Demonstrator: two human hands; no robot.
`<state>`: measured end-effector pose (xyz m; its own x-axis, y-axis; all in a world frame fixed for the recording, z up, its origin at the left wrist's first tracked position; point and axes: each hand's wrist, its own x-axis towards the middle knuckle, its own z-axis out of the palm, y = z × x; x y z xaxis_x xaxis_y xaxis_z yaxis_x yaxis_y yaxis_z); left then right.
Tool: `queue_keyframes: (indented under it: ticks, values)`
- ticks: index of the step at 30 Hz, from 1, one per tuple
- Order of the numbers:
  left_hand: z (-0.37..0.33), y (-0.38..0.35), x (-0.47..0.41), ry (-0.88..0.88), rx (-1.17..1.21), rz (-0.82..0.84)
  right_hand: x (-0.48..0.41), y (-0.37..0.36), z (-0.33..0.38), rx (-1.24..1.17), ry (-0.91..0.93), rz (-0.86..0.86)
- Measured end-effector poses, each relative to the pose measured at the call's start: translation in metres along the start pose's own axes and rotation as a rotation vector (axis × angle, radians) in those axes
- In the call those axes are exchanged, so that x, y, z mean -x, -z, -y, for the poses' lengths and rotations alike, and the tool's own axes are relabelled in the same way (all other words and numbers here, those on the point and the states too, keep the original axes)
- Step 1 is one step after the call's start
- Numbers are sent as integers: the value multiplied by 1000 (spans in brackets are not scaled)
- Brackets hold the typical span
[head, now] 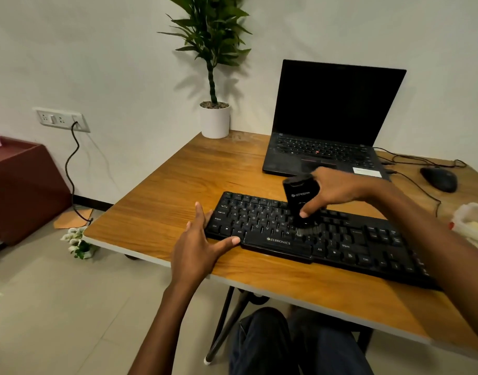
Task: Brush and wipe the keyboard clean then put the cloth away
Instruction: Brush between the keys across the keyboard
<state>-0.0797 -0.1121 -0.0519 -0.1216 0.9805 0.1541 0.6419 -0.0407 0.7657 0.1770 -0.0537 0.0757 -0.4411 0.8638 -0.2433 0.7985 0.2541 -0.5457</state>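
The keyboard (327, 239) lies slanted on the worktop (178, 185). Its left end sits under the spread, straight fingers (200, 212) of the left hand (197, 244), with the thumb along the front edge, likely to stop it sliding under the strokes. Just right of those fingers, the right hand (338, 188) grips the black brush (300, 198) upright. Its fingers curl round the body with the thumb in front, so the bristles meet the lower letter keys squarely. Beyond the right fingers stands an open laptop (327, 125); farther right are a mouse (439, 178) and a pale container (473, 223). Brushing seems underway and wiping not yet begun.
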Motion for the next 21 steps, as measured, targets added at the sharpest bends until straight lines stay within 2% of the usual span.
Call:
queue_keyframes:
  ticks: [4, 6, 10, 14, 18, 19, 21]
  values:
    - [-1, 1, 0, 5, -8, 5, -48, -26, 36, -246, 181, -240]
    - [-2, 1, 0, 2, -12, 3, -73, -48, 47, -311, 213, -320]
    - [-1, 1, 0, -6, -14, -8, -77, -55, 32, -266, 181, -231]
    - [-2, 0, 0, -11, -11, -14, -42, -18, -5, -182, 116, -84]
    - [-1, 1, 1, -22, 3, -24, -31, 17, -19, 0, -41, 95]
    - [0, 1, 1, -22, 3, -23, -34, 21, -15, 40, -62, 118]
    - [-1, 1, 1, -24, 2, -18, -48, 18, 1, -16, -13, 60]
